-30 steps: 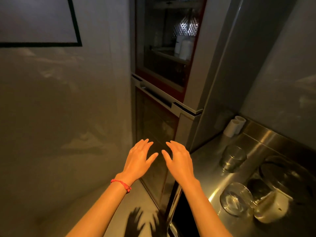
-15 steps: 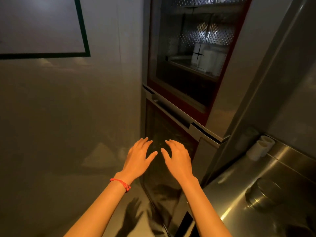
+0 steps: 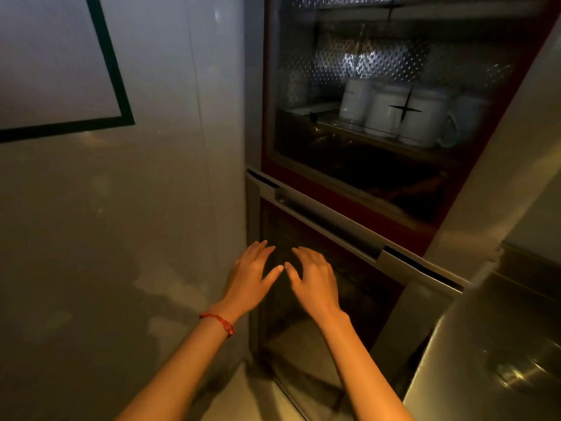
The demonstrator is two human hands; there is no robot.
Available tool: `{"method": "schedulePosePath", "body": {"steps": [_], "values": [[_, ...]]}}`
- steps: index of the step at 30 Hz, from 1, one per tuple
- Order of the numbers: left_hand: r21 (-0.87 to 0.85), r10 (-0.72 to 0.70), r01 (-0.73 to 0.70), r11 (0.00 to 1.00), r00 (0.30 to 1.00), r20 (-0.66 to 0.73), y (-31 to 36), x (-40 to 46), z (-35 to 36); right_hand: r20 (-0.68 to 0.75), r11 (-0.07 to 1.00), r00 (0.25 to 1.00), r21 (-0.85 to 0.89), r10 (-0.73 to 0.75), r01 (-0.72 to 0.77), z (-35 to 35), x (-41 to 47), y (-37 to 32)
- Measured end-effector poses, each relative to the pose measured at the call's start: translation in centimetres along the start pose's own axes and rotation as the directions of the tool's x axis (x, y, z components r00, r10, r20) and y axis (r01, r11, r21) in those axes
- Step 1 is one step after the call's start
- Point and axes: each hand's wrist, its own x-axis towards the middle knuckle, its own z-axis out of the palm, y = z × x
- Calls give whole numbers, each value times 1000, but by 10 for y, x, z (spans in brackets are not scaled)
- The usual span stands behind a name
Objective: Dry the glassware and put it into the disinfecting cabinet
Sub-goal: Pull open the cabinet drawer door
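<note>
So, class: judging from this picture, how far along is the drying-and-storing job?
Done: nothing visibly; only white mugs sit behind the cabinet's closed upper door. In hand: nothing; the left hand and right hand hover open before the lower door. Left: opening it, then drying and loading glassware.

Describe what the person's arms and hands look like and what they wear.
Both forearms are bare, with no sleeves in view and no gloves. The left hand has a thin red cord bracelet at the wrist, with a small knot or bead hanging from it. The right hand and its wrist show nothing worn. No rings are visible.
</note>
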Motion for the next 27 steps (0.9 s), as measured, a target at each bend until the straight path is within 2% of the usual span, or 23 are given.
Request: {"method": "schedulePosePath", "body": {"steps": [3, 12, 18, 22, 27], "values": [[4, 66, -66, 998, 998, -9, -17, 17, -1, -41, 999, 999, 1, 34, -34, 9, 13, -10], [-9, 126, -126, 992, 990, 63, -44, 72, -2, -102, 995, 992, -62, 69, -76, 29, 62, -17], [29, 188, -187, 982, 982, -18, -53, 110, 11, -164, 968, 986, -239, 34, -73, 41, 94, -4], [85, 276, -272, 959, 960, -52, -54, 130, 17, -261, 923, 964, -379, -38, -66, 48, 109, 3], [157, 387, -374, 914, 920, -61, -59, 146, 30, -264, 887, 963, -456, -56, -73, 60, 118, 10]]}}
